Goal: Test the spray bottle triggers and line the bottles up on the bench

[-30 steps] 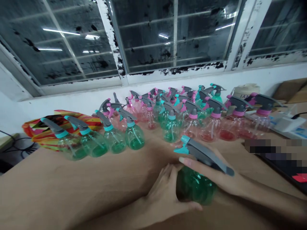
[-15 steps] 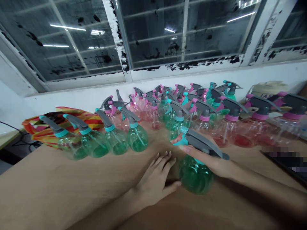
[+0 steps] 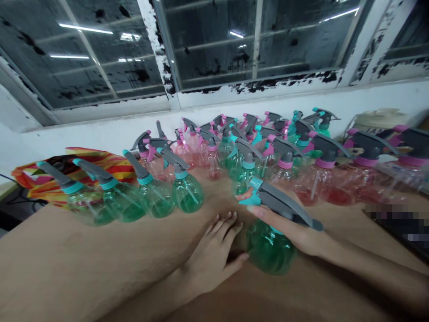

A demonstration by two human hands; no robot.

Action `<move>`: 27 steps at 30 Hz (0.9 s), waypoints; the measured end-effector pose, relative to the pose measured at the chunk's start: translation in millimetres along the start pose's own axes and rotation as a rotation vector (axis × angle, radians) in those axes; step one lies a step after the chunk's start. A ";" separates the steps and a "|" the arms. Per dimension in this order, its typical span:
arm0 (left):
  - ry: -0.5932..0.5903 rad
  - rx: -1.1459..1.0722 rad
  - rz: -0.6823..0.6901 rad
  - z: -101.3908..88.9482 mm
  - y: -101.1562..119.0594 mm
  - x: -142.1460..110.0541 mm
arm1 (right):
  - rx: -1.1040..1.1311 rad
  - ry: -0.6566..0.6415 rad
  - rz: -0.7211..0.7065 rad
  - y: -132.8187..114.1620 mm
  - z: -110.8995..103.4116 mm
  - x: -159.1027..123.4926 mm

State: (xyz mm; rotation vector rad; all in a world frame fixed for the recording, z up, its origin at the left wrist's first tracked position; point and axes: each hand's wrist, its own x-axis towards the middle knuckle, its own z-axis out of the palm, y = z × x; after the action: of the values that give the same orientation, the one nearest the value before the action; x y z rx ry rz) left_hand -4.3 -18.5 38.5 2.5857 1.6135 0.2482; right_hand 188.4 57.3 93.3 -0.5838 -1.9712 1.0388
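Observation:
My right hand (image 3: 301, 235) is wrapped round the neck of a green spray bottle (image 3: 271, 252), with fingers at its turquoise trigger beneath the grey head. Green liquid shows inside this bottle, which stands on the wooden table (image 3: 110, 273) or just above it; I cannot tell which. Palm down on the tabletop, my left hand (image 3: 212, 255) has its fingers spread and holds nothing. Its thumb points at the green bottle's side, close to it. A row of green spray bottles (image 3: 188, 194) with turquoise collars stands beyond my left hand.
Pink spray bottles (image 3: 308, 185) and more green ones crowd the back, near the wall below the windows (image 3: 214, 44). A red and yellow bag (image 3: 110, 163) lies at the back left. At the right are a dark flat object (image 3: 395, 228), partly blurred, and a beige container (image 3: 378, 120).
The view has shifted slightly, so the left row of bottles appears further left. Both hands keep nearly the same pose, the right one still round the green bottle.

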 end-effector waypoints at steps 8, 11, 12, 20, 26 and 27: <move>0.034 -0.011 0.007 4.1 -1.3 -1.3 | 0.009 0.032 0.044 -1.1 0.2 -3.4; 0.027 -0.010 0.005 2.2 0.1 -0.6 | 0.008 0.030 0.032 -0.5 -0.1 -3.7; 0.022 -0.009 0.004 1.7 0.5 -0.4 | 0.018 0.026 0.036 -0.4 -0.2 -3.8; 0.005 -0.036 -0.003 2.3 -0.4 -0.9 | -0.018 -0.039 0.069 -1.9 -1.8 -3.2; 0.006 -0.040 -0.002 -0.4 0.0 -0.4 | -0.040 0.026 -0.003 0.9 0.3 -1.7; 0.005 -0.038 -0.005 -0.7 0.3 -0.4 | -0.049 0.034 -0.009 1.0 0.7 -1.7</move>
State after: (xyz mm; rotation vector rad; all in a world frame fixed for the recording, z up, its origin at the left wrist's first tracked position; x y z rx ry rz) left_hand -4.4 -18.9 39.2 2.5547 1.5999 0.2825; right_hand 188.8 56.3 91.5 -0.6146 -1.9723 0.9713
